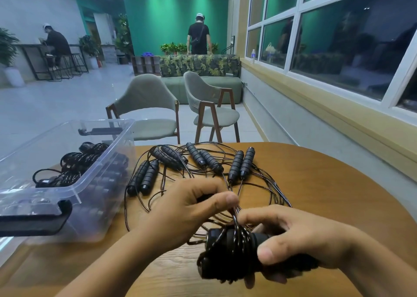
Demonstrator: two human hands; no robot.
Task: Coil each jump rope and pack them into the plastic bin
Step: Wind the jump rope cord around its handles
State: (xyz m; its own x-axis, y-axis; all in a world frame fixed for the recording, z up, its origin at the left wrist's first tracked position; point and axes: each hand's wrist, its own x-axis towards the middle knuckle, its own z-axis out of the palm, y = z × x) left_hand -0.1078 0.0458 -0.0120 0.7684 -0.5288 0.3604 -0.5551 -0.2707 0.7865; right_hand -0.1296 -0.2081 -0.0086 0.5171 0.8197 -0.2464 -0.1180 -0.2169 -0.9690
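My right hand (300, 240) grips a pair of black jump rope handles (228, 253) with dark cord wound round them, low in the middle of the view. My left hand (191, 208) pinches that cord just above the bundle, thumb against fingers. Several more black ribbed handles (241, 164) lie in pairs on the round wooden table (327, 195), their thin cords tangled in loose loops. The clear plastic bin (94, 192) stands at the left, holding several coiled ropes (74, 161).
The bin has a black latch (36, 220) on its near end. Two green chairs (149, 107) stand beyond the table's far edge. A window wall runs along the right. Two people are far off in the room.
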